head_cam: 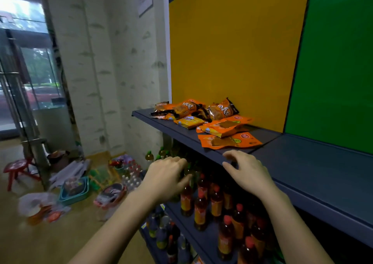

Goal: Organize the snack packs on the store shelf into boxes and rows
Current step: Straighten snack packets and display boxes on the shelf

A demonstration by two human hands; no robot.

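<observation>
Hands (pixel 165 175) (pixel 249 173) (relaxed) near shelf (pixel 314 162); snack packs (pixel 220 126) scattered

We see glossy foil-like snack packs (pixel 226 126) on a matt grey shelf (pixel 314 162), probably painted metal; below, shiny plastic bottles (pixel 200 213); behind, smooth matt yellow panel (pixel 228 47).

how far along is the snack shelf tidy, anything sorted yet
Done: nothing that shows. The orange snack packs lie in a loose, overlapping heap on the dark top shelf, in no rows, and no box shows there. In hand: nothing. The left hand and right hand are empty, by the shelf's front edge, the right nearest the frontmost flat pack. Left: all the sorting.
</observation>
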